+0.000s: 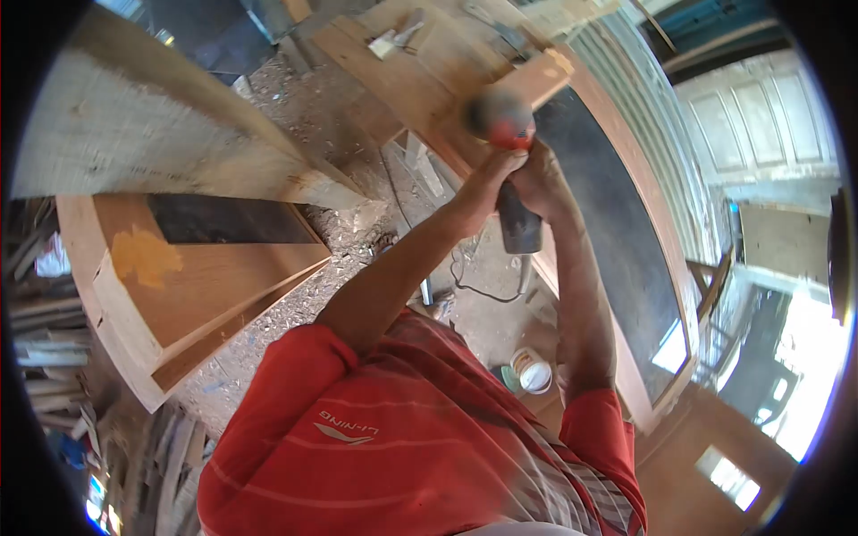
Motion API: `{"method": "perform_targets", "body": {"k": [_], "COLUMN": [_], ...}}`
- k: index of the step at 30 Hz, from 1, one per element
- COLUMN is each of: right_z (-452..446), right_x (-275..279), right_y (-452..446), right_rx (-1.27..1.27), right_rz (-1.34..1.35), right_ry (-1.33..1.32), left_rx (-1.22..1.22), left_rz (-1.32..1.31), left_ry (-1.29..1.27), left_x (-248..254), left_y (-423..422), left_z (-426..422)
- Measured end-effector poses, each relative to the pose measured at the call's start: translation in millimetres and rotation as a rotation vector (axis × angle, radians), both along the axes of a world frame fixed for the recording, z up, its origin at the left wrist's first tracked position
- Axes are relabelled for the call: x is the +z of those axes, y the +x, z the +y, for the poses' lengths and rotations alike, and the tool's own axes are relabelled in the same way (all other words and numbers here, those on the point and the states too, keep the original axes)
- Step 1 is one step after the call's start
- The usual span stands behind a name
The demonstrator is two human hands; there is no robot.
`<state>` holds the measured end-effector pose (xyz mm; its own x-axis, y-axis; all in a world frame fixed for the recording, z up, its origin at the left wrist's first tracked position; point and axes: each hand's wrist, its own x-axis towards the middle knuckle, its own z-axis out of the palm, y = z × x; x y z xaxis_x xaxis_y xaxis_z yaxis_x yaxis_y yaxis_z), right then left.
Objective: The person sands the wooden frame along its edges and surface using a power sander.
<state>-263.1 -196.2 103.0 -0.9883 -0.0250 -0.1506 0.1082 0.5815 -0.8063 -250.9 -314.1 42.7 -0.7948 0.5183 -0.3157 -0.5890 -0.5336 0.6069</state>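
Both my hands are closed around a red and black power tool (pixel 513 127), whose round head is blurred at the edge of a wooden frame. My left hand (pixel 490 183) wraps the tool near its red part. Beside it, my right hand (pixel 543 179) grips the body, with the dark rear end (pixel 520 223) sticking out below. The tool's head lies against or just over a wooden rail (pixel 541 80) of a panel with a dark inset (pixel 594 188); contact cannot be made out. A grey cord (pixel 487 293) hangs from the tool's rear end.
A brush (pixel 411 29) lies on the wooden boards (pixel 357 54) ahead. Another wooden panel (pixel 197 277) with an orange patch stands at the left, below a thick post (pixel 179 116). A white bucket (pixel 533 371) and wood shavings are on the floor. Scrap wood is stacked far left.
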Motion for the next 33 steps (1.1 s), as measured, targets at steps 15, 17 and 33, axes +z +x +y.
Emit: {"method": "perform_targets", "body": {"k": [15, 17, 33], "right_z": [14.2, 13.1, 11.2], "right_x": [-27.3, -28.1, -19.8], "right_y": [-32.9, -33.7, -27.5], "right_rx": [0.114, 0.171, 0.24], "right_rz": [0.041, 0.098, -0.06], "right_ry": [0.057, 0.116, -0.063], "left_rx": [0.243, 0.324, 0.183], "left_rz": [0.181, 0.209, -0.058], "left_ry": [-0.103, -0.095, -0.056], "left_x": [-28.5, -27.9, -8.8], "left_y": [-1.7, 3.5, 9.0], "left_z": [19.9, 21.7, 9.6]}}
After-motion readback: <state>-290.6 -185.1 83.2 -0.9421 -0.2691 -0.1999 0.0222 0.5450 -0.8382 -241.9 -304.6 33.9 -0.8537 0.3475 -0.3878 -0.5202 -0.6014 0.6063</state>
